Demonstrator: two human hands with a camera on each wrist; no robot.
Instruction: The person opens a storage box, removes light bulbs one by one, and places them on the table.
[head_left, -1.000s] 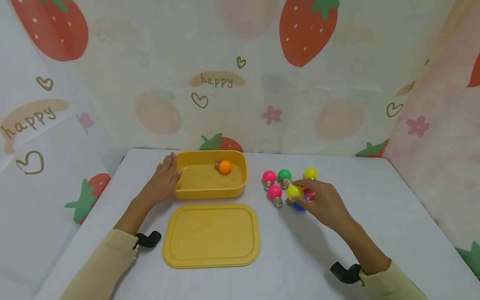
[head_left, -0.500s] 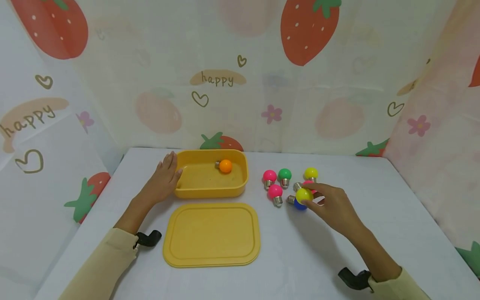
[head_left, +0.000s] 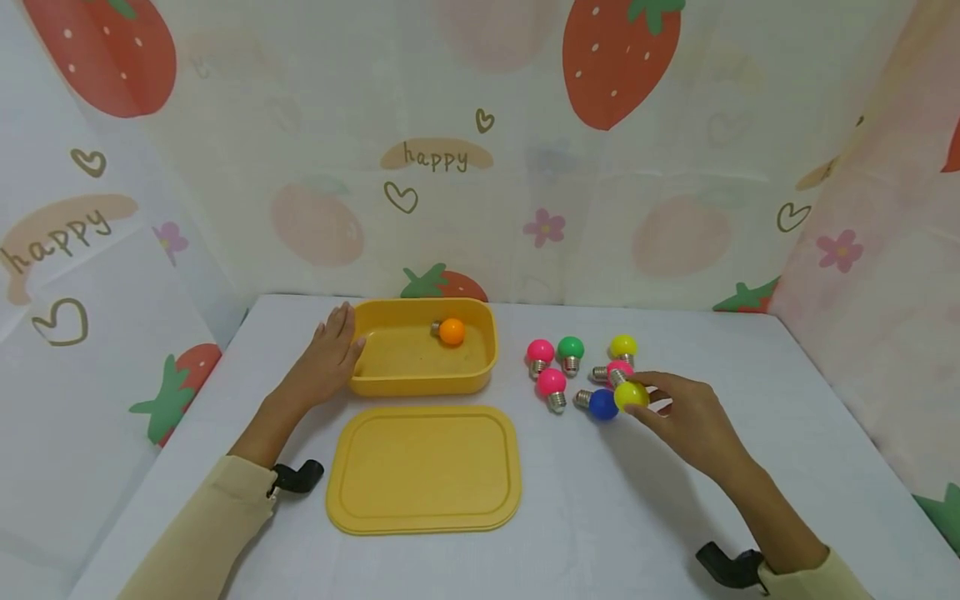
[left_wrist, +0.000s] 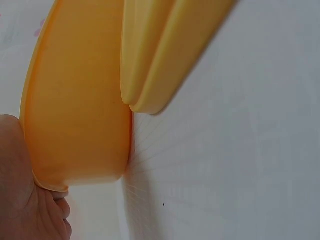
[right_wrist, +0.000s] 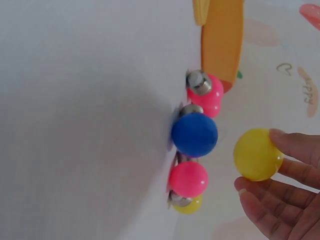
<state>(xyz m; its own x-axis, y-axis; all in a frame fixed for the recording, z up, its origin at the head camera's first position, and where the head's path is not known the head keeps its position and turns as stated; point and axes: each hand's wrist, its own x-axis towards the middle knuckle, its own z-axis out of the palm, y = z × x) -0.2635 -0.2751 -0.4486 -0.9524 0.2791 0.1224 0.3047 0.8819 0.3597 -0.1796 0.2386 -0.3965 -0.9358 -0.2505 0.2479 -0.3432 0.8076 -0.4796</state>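
On the table (head_left: 750,375), the right hand (head_left: 686,417) pinches a yellow bulb (head_left: 631,395) in a fingertip grip, just beside the blue bulb (head_left: 602,404). The left hand (head_left: 326,362) rests flat-fingered against the yellow box (head_left: 420,383).

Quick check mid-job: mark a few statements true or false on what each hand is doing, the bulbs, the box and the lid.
1. The right hand holds a yellow bulb. True.
2. The yellow box holds a blue bulb. False: an orange bulb lies in it.
3. The lid is on the box. False: it lies flat on the table in front of it.
4. The left hand rests on the box's left end. True.
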